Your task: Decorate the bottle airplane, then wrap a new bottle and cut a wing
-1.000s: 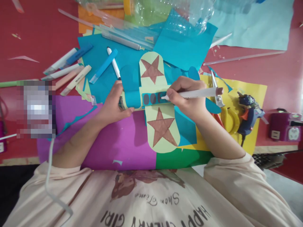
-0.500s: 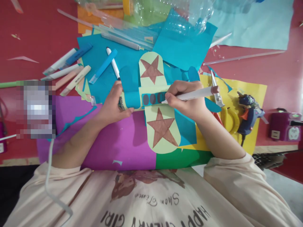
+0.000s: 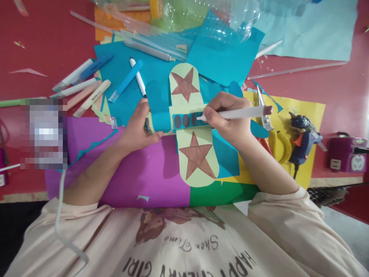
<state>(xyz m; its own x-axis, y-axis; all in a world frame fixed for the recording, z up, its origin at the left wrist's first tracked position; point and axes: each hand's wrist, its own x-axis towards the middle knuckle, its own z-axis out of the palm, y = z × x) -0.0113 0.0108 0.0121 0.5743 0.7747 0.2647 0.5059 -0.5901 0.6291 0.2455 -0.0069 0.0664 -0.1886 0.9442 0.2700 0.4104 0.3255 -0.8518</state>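
A paper model airplane [image 3: 161, 121] lies across the middle, with pale green wings and a blue band. Each wing carries a brown star [image 3: 197, 155]. My left hand [image 3: 140, 129] grips its left end between thumb and fingers. Closed around a white marker [image 3: 240, 112] with a brown end, my right hand [image 3: 229, 115] rests over the body. The marker's tip is at the third dark oval [image 3: 195, 118] on a blue strip; two more ovals sit to its left. My right fingers hide the strip's right end.
Several markers [image 3: 92, 98] lie at the left near a pixelated phone-like object [image 3: 44, 132]. Scissors [image 3: 264, 111], a yellow tape ring [image 3: 281, 148] and a glue gun [image 3: 302, 138] are at the right. Clear plastic bottles [image 3: 207, 17] stand at the back. Purple paper [image 3: 135, 169] lies in front.
My right hand has shifted slightly, and the marker lies flatter, its tip a little higher on the third oval. My left hand keeps its hold on the airplane.
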